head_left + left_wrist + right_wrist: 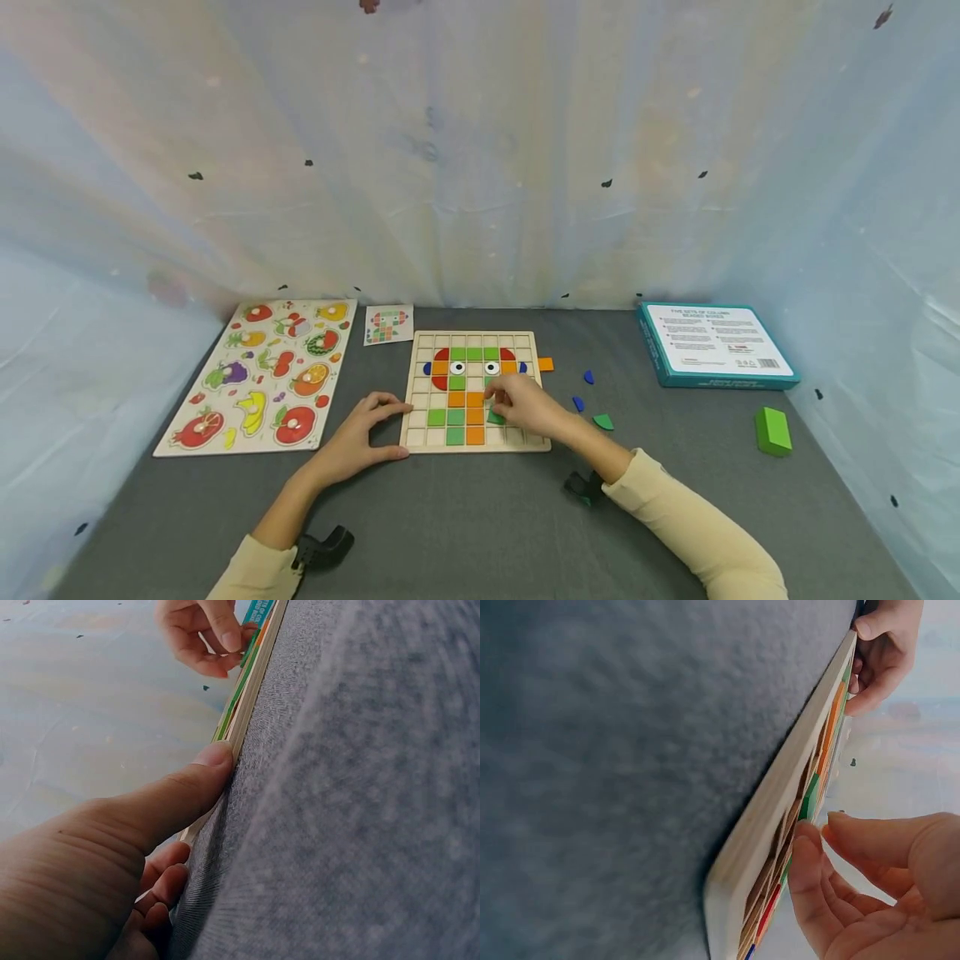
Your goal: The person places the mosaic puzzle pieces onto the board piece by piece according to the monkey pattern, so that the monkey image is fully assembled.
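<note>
A wooden grid board [517,446] lies on the grey table, part-filled with orange, green, red and blue pieces and two eye pieces. My left hand [362,437] rests against its left side, index fingertip on the edge and thumb at the near corner. Over the right half of the board is my right hand [525,404], fingers bent, thumb and index fingertips at a dark green piece [810,796]. That piece stands slightly proud of the grid in the right wrist view. From above, the hand partly covers the green piece and nearby cells.
Right of the board lie an orange piece [546,364], blue pieces [588,377] and a green quarter-round [603,422]. A pattern card [388,325] sits behind, a fruit puzzle board [262,375] at left. A teal box [720,346] and green block [772,432] are farther right.
</note>
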Available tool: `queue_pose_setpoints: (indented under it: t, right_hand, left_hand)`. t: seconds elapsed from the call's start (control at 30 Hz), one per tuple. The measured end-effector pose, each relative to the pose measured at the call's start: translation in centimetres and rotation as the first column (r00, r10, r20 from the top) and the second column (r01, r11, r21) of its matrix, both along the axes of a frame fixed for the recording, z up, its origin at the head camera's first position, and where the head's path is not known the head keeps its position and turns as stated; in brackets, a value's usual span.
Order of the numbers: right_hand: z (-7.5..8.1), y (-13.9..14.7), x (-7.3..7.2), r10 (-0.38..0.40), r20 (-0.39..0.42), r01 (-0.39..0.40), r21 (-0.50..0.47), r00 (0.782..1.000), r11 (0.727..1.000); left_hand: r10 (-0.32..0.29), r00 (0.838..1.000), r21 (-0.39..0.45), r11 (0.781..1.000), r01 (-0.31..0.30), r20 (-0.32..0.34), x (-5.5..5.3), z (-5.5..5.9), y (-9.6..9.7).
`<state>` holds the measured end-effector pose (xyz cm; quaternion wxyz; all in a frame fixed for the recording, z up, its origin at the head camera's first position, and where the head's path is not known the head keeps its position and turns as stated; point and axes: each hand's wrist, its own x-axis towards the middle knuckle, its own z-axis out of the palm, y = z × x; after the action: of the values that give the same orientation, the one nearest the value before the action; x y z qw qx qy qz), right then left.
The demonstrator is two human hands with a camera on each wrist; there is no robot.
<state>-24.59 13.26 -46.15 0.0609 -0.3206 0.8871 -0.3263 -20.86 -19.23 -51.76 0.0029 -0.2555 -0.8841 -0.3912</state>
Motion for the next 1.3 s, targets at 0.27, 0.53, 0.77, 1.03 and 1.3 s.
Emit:
queue_pose_setpoints:
  t: [0.27, 0.53, 0.77, 1.03, 1.3]
  right_hand:
    - [0.4, 1.9, 3.3, 0.059, -0.292, 0.011, 0.235, 0.955, 0.972]
    - [-0.4, 2.7, 6.1, 0.122, -0.178, -0.051, 0.361, 0.976, 0.931]
    - [-0.6, 2.3, 6.3, 0.129, -0.136, -0.065, 0.398, 0.982, 0.915]
    - [-0.1, 2.8, 5.4, 0.186, -0.085, -0.139, 0.386, 0.979, 0.912]
    - [0.1, 4.0, 5.3, 0.164, -0.084, -0.135, 0.276, 0.983, 0.952]
  left_hand:
    - [-0.003, 1.000, -0.002, 1.000, 0.003, 0.003, 0.0, 0.1, 0.1]
    - [-0.005, 1.000, 0.000, 1.000, 0.005, -0.011, -0.1, 0.3, 0.2]
    - [-0.003, 1.000, -0.005, 1.000, 0.003, -0.005, -0.1, 0.1, 0.2]
    - [-0.003, 1.000, 0.008, 1.000, 0.003, -0.007, -0.1, 0.1, 0.1]
    - [-0.001, 1.000, 0.012, 1.000, 0.001, 0.016, 0.1, 0.1, 0.0]
